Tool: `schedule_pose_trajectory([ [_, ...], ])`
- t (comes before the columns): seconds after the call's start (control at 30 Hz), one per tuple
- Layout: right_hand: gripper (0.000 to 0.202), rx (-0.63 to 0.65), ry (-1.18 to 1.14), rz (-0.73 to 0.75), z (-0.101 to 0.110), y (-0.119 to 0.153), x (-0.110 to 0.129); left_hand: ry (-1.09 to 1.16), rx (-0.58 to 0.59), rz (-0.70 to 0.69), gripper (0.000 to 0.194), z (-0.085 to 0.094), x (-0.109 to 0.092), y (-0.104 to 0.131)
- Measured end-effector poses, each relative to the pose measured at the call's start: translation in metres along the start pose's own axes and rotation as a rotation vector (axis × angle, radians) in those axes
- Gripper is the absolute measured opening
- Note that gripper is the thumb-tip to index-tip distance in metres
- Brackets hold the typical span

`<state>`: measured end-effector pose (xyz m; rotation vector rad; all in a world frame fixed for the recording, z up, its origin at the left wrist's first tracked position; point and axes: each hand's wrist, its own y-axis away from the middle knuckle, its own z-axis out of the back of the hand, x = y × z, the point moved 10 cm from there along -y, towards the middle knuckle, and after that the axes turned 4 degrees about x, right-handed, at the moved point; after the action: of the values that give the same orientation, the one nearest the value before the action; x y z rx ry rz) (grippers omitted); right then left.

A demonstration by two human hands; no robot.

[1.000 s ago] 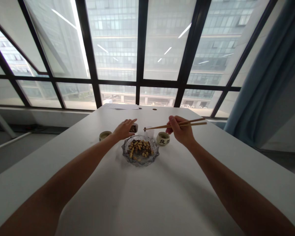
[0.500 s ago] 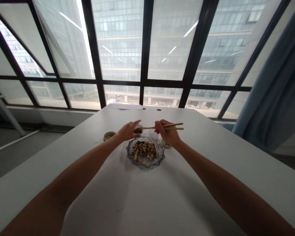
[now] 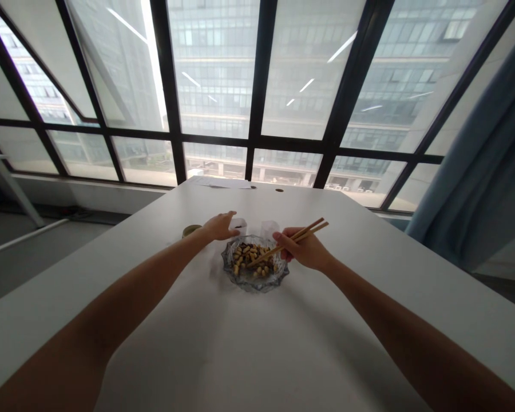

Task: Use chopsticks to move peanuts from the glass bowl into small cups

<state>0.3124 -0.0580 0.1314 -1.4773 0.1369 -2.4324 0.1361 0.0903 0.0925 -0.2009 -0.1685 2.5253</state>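
My right hand [image 3: 302, 246] is closed around a pair of wooden chopsticks [image 3: 285, 243], whose tips reach down among the peanut-like pieces [image 3: 252, 254] in a scalloped glass bowl [image 3: 257, 284]. Beyond the bowl's left rim, my left hand [image 3: 220, 226] has thumb and fingers spread beside a small clear cup [image 3: 239, 224] with something dark in it; whether it touches the cup is unclear. Another clear cup [image 3: 269, 230] stands behind the bowl, next to the right hand. A greenish round container [image 3: 191, 230] sits partly behind my left wrist.
White papers [image 3: 221, 182] lie at the far end of the white table [image 3: 249, 355]. Two dark round spots mark the tabletop there. Large windows [image 3: 214, 68] rise behind, and a blue curtain [image 3: 472, 171] hangs at right.
The chopstick tips have moved from the small left cup down into the glass bowl, and my right hand has lowered slightly. My left hand stays by the cup. The view has shifted slightly.
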Motion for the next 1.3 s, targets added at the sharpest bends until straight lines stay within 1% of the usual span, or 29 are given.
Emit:
schedule_pose_trajectory([
  [0.1, 0.059, -0.143, 0.071, 0.085, 0.016, 0.004, 0.003, -0.031, -0.001, -0.005, 0.061, 0.006, 0.010, 0.019],
  [0.17, 0.060, -0.185, 0.069, 0.112, 0.022, 0.010, 0.007, -0.063, -0.051, -0.019, 0.053, 0.013, 0.015, 0.035],
  [0.2, 0.061, -0.170, 0.053, 0.108, 0.022, 0.012, 0.008, -0.084, -0.085, -0.031, 0.049, 0.017, 0.017, 0.043],
  [0.27, 0.063, -0.085, 0.026, 0.084, 0.014, 0.015, 0.009, -0.125, -0.146, -0.057, 0.044, 0.023, 0.020, 0.057],
  [0.33, 0.063, -0.026, 0.049, 0.088, 0.006, 0.019, 0.013, -0.140, -0.171, -0.070, 0.040, 0.023, 0.021, 0.068],
  [0.37, 0.062, -0.027, 0.082, 0.110, 0.005, 0.022, 0.017, -0.135, -0.172, -0.068, 0.039, 0.022, 0.022, 0.072],
  [0.43, 0.059, -0.073, 0.152, 0.177, 0.006, 0.027, 0.025, -0.115, -0.171, -0.057, 0.037, 0.019, 0.024, 0.078],
  [0.5, 0.058, -0.102, 0.190, 0.229, 0.008, 0.031, 0.031, -0.104, -0.175, -0.053, 0.035, 0.017, 0.024, 0.081],
  [0.6, 0.056, -0.091, 0.220, 0.256, 0.007, 0.035, 0.033, -0.123, -0.180, -0.058, 0.036, 0.014, 0.023, 0.083],
  [0.7, 0.056, -0.084, 0.234, 0.238, 0.007, 0.036, 0.026, -0.156, -0.179, -0.065, 0.038, 0.011, 0.022, 0.083],
  [0.8, 0.056, -0.095, 0.199, 0.201, 0.008, 0.034, 0.016, -0.168, -0.182, -0.070, 0.039, 0.011, 0.021, 0.083],
  [0.93, 0.054, -0.137, 0.134, 0.148, 0.009, 0.032, 0.005, -0.169, -0.184, -0.070, 0.039, 0.012, 0.019, 0.083],
  [1.03, 0.054, -0.139, 0.138, 0.154, 0.008, 0.034, 0.005, -0.156, -0.187, -0.073, 0.038, 0.012, 0.018, 0.084],
  [1.17, 0.055, -0.107, 0.204, 0.210, 0.003, 0.040, 0.009, -0.130, -0.194, -0.075, 0.037, 0.013, 0.019, 0.085],
  [1.23, 0.055, -0.127, 0.197, 0.219, 0.004, 0.042, 0.009, -0.127, -0.198, -0.076, 0.038, 0.012, 0.019, 0.084],
  [1.3, 0.054, -0.188, 0.143, 0.205, 0.011, 0.043, 0.006, -0.130, -0.198, -0.080, 0.038, 0.012, 0.019, 0.084],
])
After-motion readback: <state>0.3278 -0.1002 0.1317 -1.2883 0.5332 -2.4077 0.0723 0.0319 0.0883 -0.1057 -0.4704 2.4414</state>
